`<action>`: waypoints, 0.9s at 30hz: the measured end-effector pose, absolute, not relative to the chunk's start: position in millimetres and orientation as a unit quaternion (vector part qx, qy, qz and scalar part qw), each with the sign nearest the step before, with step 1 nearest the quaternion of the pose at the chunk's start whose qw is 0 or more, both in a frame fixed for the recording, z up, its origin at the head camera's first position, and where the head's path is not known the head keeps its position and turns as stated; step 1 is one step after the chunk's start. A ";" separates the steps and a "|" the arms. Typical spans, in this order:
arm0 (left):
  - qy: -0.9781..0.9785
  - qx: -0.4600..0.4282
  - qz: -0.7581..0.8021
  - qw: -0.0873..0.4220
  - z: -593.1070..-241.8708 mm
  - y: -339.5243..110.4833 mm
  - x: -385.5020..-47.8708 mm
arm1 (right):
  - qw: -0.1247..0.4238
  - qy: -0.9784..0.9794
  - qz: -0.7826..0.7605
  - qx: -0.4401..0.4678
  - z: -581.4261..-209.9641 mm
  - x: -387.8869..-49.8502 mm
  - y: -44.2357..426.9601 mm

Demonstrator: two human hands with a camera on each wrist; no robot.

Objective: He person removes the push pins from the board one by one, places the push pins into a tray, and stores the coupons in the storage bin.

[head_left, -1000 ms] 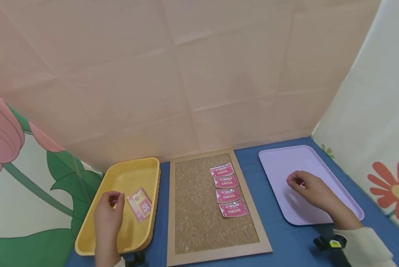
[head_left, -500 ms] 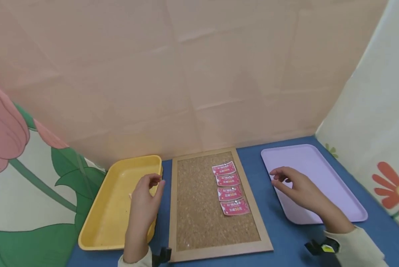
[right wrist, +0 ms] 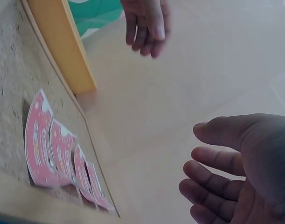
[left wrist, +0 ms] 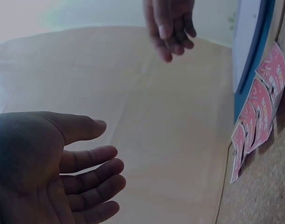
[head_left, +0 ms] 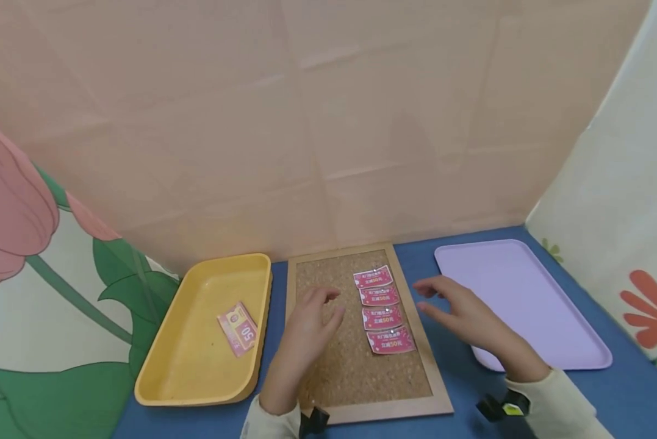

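Observation:
Several pink coupons are fixed in a column on the right half of a wood-framed cork board, small pins showing at their edges. My left hand hovers over the board's left half, thumb apart from loosely bent fingers, holding nothing. Above the gap between the board and the lilac tray is my right hand, its fingers relaxed and empty. In the left wrist view the left palm faces up with nothing in it; the right wrist view shows the right palm likewise bare.
At the left stands a yellow tray with a pink note marked 50 lying in it. A lilac tray lies at the right on the blue cloth. A beige backdrop rises behind.
My left hand has moved right, from over the yellow tray to over the cork board. My right hand has come left from above the lilac tray, its fingers spreading apart.

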State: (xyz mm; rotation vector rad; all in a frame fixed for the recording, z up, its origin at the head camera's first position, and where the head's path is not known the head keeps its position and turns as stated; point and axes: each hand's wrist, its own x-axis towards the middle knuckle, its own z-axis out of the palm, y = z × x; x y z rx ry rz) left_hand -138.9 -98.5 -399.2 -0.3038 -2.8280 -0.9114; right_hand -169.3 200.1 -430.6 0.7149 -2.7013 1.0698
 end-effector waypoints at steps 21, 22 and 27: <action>-0.943 -0.124 -0.310 -0.002 -412.3 -72.6 -151.0 | 0.068 -0.878 0.392 0.267 -422.4 -170.1 162.0; -0.943 -0.123 -0.308 -0.005 -412.5 -71.8 -151.6 | 0.068 -0.877 0.393 0.266 -424.0 -170.6 161.5; -0.945 -0.123 -0.301 -0.041 -418.9 -69.9 -156.4 | 0.047 -0.876 0.399 0.266 -432.7 -173.7 160.9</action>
